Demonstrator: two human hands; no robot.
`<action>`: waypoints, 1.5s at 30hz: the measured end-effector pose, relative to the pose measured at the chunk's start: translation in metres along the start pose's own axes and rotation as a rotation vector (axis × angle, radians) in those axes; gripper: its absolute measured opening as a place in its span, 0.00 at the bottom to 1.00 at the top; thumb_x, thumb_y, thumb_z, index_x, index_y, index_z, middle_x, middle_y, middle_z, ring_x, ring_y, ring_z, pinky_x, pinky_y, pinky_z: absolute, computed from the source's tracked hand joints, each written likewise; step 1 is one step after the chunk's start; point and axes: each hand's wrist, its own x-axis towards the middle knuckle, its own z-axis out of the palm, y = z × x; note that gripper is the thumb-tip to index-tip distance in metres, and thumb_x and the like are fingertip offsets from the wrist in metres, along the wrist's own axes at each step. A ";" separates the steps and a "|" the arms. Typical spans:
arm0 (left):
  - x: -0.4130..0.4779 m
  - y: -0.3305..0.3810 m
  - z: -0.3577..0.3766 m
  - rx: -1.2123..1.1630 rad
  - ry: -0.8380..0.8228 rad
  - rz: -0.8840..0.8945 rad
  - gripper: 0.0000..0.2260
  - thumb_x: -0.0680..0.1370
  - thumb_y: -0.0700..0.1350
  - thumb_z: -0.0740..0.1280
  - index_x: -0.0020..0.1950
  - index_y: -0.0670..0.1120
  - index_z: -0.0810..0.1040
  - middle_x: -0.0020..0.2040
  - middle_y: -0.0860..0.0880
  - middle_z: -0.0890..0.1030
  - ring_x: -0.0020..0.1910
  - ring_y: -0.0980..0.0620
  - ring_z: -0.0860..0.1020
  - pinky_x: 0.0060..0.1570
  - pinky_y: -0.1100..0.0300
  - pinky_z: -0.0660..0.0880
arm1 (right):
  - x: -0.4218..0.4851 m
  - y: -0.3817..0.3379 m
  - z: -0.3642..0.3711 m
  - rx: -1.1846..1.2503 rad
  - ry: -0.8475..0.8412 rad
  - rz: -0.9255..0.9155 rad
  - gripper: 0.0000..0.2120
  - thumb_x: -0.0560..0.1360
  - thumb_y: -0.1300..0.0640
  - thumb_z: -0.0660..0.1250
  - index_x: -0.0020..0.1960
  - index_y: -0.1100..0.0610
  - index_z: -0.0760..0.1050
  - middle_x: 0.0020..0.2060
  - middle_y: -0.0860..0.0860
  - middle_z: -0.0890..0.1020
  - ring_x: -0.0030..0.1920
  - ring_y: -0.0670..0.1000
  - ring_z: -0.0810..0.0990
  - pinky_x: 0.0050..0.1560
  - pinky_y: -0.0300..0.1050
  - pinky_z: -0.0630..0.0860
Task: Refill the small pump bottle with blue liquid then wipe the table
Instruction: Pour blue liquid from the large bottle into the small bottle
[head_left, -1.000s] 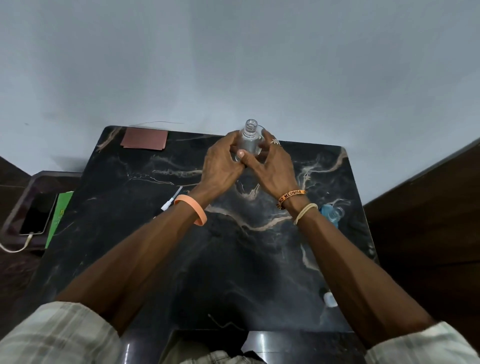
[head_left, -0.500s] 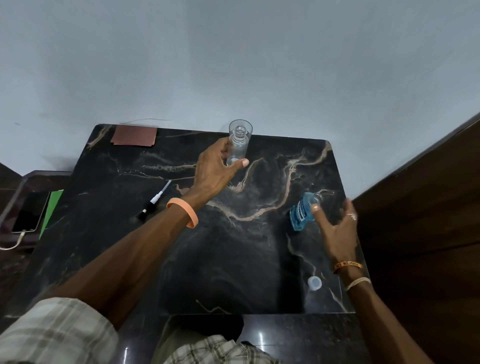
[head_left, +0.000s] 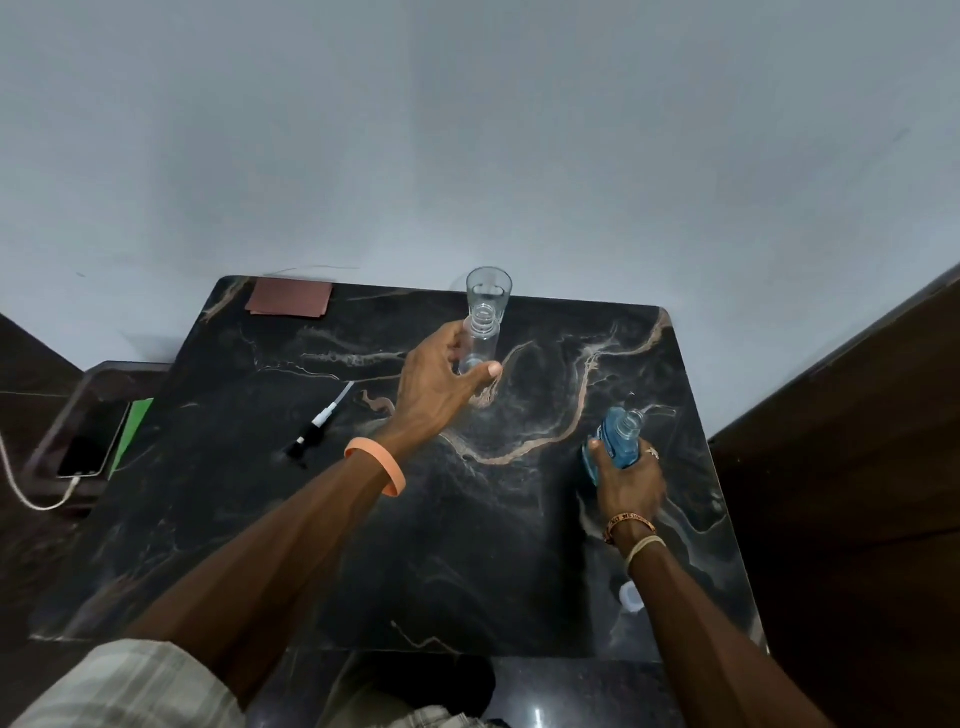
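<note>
Fingers (head_left: 456, 340) of the left hand (head_left: 434, 389) wrap the upright clear pump bottle (head_left: 478, 349) mid-frame, neck open, while the right hand (head_left: 628, 480) grips the uncapped blue bottle (head_left: 615, 439) — well apart, lower right.

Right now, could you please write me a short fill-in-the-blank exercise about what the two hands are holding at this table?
1. The right hand grips the refill bottle, which holds ___ liquid.
2. The small clear bottle in the left hand has ___ pump on its neck.
3. The pump head lies on the table, to the ___ of the left hand.

Missing words: blue; no; left.
</note>
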 end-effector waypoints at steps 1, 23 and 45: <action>0.002 -0.001 -0.002 -0.004 0.003 -0.003 0.19 0.71 0.55 0.77 0.58 0.54 0.75 0.50 0.60 0.80 0.48 0.61 0.80 0.46 0.65 0.78 | 0.000 -0.001 0.000 -0.001 0.002 -0.003 0.25 0.70 0.48 0.76 0.63 0.57 0.75 0.56 0.54 0.82 0.55 0.56 0.82 0.54 0.49 0.78; 0.040 0.066 -0.061 -0.105 0.152 -0.011 0.30 0.65 0.60 0.79 0.64 0.53 0.76 0.61 0.53 0.82 0.48 0.59 0.80 0.33 0.82 0.70 | 0.011 -0.293 -0.027 -0.384 0.087 -1.032 0.25 0.71 0.43 0.72 0.66 0.47 0.78 0.45 0.52 0.87 0.41 0.56 0.83 0.41 0.45 0.77; 0.033 0.094 -0.075 -0.184 0.174 0.051 0.32 0.66 0.59 0.80 0.67 0.52 0.77 0.60 0.54 0.83 0.52 0.56 0.83 0.49 0.65 0.79 | 0.011 -0.296 -0.039 -0.487 0.240 -1.239 0.23 0.67 0.52 0.78 0.61 0.54 0.81 0.43 0.57 0.86 0.37 0.62 0.83 0.36 0.47 0.77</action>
